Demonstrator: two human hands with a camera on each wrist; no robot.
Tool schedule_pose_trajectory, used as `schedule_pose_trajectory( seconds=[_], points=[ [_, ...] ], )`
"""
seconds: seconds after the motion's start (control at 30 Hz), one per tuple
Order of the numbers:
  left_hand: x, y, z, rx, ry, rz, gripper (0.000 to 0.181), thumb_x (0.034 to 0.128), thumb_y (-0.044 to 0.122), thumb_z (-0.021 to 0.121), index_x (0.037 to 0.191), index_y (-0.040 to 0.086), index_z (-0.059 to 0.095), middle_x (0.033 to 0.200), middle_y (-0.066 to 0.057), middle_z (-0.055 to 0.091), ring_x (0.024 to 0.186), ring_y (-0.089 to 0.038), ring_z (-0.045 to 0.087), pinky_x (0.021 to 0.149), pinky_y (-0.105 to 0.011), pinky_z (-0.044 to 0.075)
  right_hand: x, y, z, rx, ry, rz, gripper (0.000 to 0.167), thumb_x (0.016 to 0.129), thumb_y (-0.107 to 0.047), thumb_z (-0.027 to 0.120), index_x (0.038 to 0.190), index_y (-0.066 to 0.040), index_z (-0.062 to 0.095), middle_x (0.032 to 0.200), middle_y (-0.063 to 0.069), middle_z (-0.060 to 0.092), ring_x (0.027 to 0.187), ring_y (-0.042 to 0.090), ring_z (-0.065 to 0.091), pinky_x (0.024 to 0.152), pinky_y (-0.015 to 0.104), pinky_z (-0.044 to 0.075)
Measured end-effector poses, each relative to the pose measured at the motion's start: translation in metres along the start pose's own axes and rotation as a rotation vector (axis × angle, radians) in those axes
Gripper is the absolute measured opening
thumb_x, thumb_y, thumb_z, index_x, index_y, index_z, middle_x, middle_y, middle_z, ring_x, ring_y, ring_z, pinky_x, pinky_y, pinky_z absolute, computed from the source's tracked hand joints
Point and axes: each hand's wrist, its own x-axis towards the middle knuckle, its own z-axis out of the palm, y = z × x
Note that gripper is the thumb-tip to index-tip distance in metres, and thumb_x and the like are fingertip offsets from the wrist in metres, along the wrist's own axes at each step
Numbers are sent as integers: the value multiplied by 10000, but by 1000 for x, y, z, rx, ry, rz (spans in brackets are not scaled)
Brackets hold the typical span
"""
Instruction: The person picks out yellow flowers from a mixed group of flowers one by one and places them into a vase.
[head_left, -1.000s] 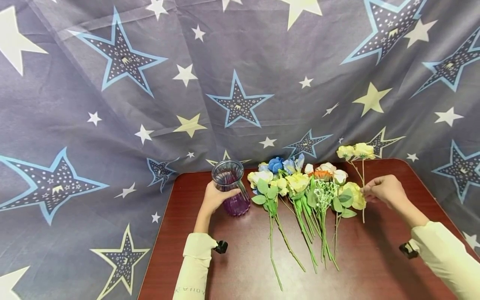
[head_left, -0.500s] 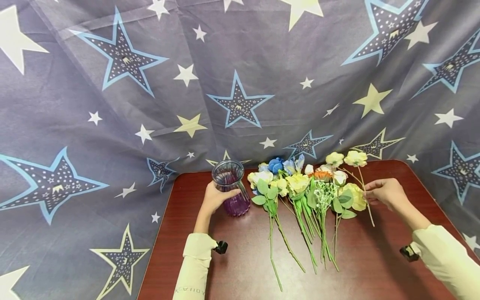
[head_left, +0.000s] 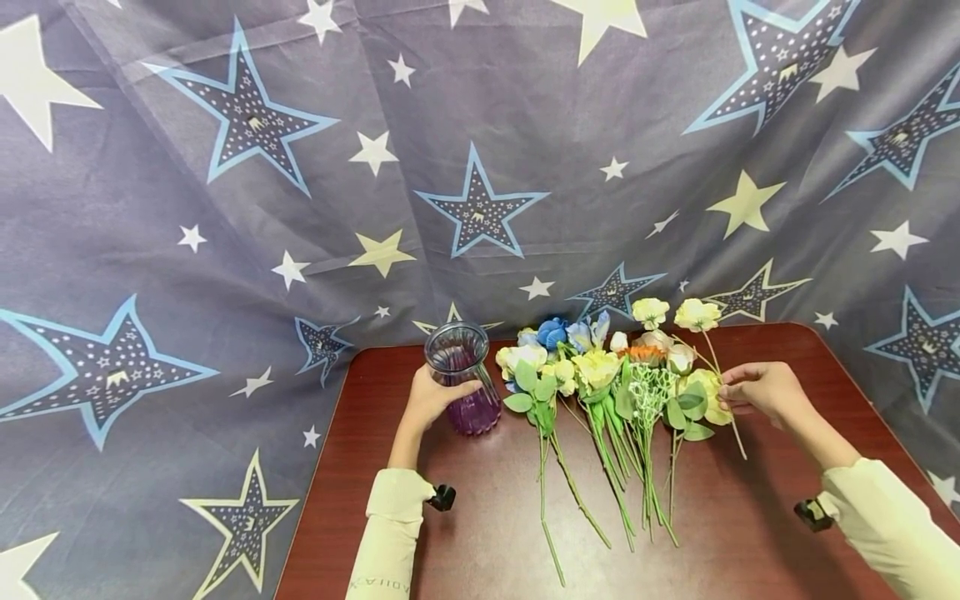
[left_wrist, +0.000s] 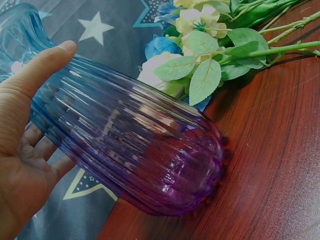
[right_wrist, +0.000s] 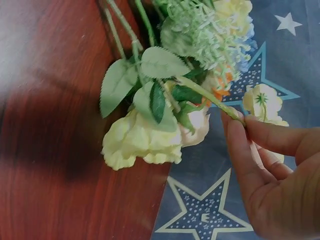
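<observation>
A ribbed glass vase, blue at its neck and purple at its base (head_left: 474, 410) (left_wrist: 150, 145), stands at the table's back left. My left hand (head_left: 429, 400) (left_wrist: 30, 130) grips its neck, thumb across the front. At the right, my right hand (head_left: 765, 393) (right_wrist: 285, 175) pinches a stem (right_wrist: 210, 98) between thumb and fingertips. That stem carries two pale yellow blooms (head_left: 697, 315) (right_wrist: 263, 101), raised at the back of the other flowers. Just left of the right hand lies a larger yellow flower (head_left: 705, 396) (right_wrist: 142, 140) with green leaves.
Between the hands, several artificial flowers lie on the red-brown table (head_left: 480, 533), stems toward the front: white and yellow blooms (head_left: 596, 367), blue ones (head_left: 552, 332), an orange one (head_left: 645, 353) and a small white-green spray (head_left: 648, 390). Behind hangs a grey cloth with stars (head_left: 480, 208).
The two yellow blooms have swung left, their stem now tilting that way in my right hand, which has moved slightly down. My left hand and the vase have stayed in place.
</observation>
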Motion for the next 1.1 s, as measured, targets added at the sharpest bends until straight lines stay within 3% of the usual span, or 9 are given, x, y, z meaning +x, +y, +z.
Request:
schedule_pose_trajectory(
  seconds=[0.47,0.67,0.9,1.1],
  points=[
    [-1,0,1,-11,-2,-1,688,725,159,932,1325,78,606,1244,-148,695,1134,-266,669,986,-424,560,5,-36,29,126,24,-140,99,924,116,636,943,26,674,732,-10,756,667,112,742,676,284,627],
    [-1,0,1,-9,0,-5,680,728,162,930,1322,77,608,1239,-146,698,1131,-270,671,991,-437,557,8,-57,41,172,9,-184,79,930,118,635,1004,146,629,725,-32,761,680,108,745,680,267,624],
    [-2,1,2,-15,0,-3,667,734,165,927,1314,73,612,1231,-150,700,1130,-284,669,993,-452,552,12,-79,52,168,34,-212,55,929,78,670,976,105,678,716,-74,756,679,83,742,663,256,621],
    [-1,2,2,-27,14,1,663,719,151,935,1299,55,628,1221,-162,706,1103,-258,677,974,-415,562,13,-95,61,174,37,-235,120,947,74,644,1031,158,632,740,-79,756,702,77,745,683,264,623]
  ],
)
